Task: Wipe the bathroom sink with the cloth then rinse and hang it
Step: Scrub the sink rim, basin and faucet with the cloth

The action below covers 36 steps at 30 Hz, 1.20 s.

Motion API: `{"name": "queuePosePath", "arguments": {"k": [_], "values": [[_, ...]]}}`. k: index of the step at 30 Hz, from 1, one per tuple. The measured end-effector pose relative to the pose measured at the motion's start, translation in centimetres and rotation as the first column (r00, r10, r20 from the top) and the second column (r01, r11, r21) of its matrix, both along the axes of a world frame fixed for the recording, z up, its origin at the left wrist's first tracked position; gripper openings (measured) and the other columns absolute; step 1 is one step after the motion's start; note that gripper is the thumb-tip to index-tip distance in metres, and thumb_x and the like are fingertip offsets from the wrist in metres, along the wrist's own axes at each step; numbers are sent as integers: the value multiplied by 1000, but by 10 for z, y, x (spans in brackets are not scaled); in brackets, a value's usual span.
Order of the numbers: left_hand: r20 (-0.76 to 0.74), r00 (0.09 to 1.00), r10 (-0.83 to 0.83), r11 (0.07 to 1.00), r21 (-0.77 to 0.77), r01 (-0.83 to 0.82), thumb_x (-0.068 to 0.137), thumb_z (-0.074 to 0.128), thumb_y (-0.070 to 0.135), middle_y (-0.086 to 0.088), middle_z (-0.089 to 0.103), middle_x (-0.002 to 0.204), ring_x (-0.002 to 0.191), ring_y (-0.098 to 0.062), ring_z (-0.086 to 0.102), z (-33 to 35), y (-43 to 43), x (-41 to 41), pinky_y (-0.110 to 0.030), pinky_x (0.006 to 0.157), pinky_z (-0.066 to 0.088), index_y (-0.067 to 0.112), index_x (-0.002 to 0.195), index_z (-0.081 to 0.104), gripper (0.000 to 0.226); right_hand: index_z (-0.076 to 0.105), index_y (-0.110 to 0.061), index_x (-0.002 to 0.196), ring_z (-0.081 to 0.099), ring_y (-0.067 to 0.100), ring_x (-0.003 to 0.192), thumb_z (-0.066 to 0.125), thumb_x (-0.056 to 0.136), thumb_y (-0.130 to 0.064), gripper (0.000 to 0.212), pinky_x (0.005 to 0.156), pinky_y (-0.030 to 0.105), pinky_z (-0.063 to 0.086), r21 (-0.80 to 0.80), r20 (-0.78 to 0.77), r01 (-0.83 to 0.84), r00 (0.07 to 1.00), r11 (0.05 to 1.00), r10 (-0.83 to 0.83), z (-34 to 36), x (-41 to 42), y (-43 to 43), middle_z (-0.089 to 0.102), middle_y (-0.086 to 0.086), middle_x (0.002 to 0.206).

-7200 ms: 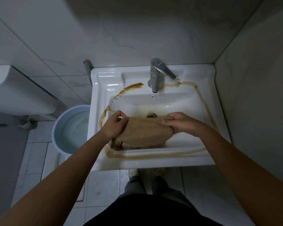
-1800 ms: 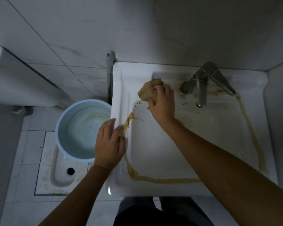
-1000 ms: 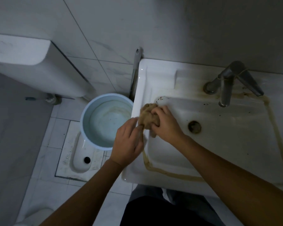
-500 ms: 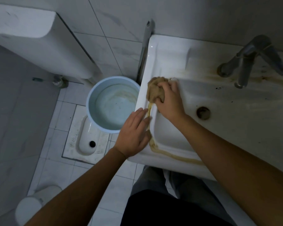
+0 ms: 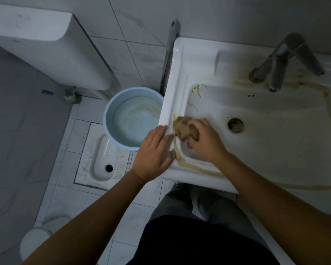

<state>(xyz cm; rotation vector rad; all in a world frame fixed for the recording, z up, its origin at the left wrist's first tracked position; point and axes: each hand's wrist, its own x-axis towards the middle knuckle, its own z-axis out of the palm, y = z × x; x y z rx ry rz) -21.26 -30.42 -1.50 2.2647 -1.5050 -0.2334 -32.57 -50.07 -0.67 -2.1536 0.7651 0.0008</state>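
A white sink [image 5: 182, 77] fills the right half of the view, with a brown-yellow stain line running down its left rim, along the front rim and up the right side. My right hand [image 5: 204, 139] is bunched around a tan cloth [image 5: 182, 128] and presses it on the stain at the basin's left edge. My left hand [image 5: 154, 153] lies flat on the sink's left front rim, fingers apart, holding nothing. A metal faucet [image 5: 279, 64] stands at the back right, and the drain hole [image 5: 235, 124] sits mid-basin.
A light blue bucket [image 5: 111, 106] with water stands on the floor just left of the sink. A squat toilet pan [image 5: 103, 161] lies below it, a white cistern [image 5: 46, 43] hangs at top left, and a white bin [image 5: 34, 241] is at bottom left.
My right hand has dragged the cloth down the left rim toward the front; the stain above it is now mostly gone. My left hand has stayed on the rim.
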Motion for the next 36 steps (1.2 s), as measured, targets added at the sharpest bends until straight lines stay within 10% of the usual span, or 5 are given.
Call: {"name": "queuePosePath", "arguments": {"k": [8, 18, 26, 36], "values": [[52, 997, -55, 998, 45, 53, 101, 51, 37, -22, 28, 164, 153, -38, 26, -18, 44, -18, -55, 122, 27, 6, 146, 50, 55, 51, -23, 134, 52, 30, 121, 68, 88, -19, 50, 98, 38, 51, -104, 32, 114, 993, 988, -111, -3, 44, 19, 42, 7, 136], [101, 992, -72, 996, 57, 67, 102, 44, 41, -20, 23, 167, 155, -36, 21, -22, 44, -16, -50, 127, 17, 9, 151, 42, 59, 60, -22, 126, 53, 21, 109, 64, 83, -13, 44, 95, 40, 48, -46, -90, -282, 957, 958, 277, 2, -55, 30, 53, 0, 121], [70, 997, -38, 998, 47, 35, 103, 46, 37, -20, 23, 167, 156, -36, 19, -20, 46, -20, -50, 127, 21, 7, 151, 43, 58, 52, -26, 141, 51, 22, 119, 66, 86, -15, 58, 95, 28, 44, -14, -1, 24, 1000, 1000, -24, -1, -3, 32, 50, 3, 129], [45, 998, -32, 998, 51, 30, 102, 45, 35, -21, 22, 166, 156, -35, 19, -15, 43, -22, -50, 125, 25, 5, 149, 46, 56, 66, -29, 124, 45, 13, 108, 61, 82, -22, 43, 91, 31, 36, -150, -52, -360, 933, 921, 356, 9, -79, 33, 54, -5, 115]]}}
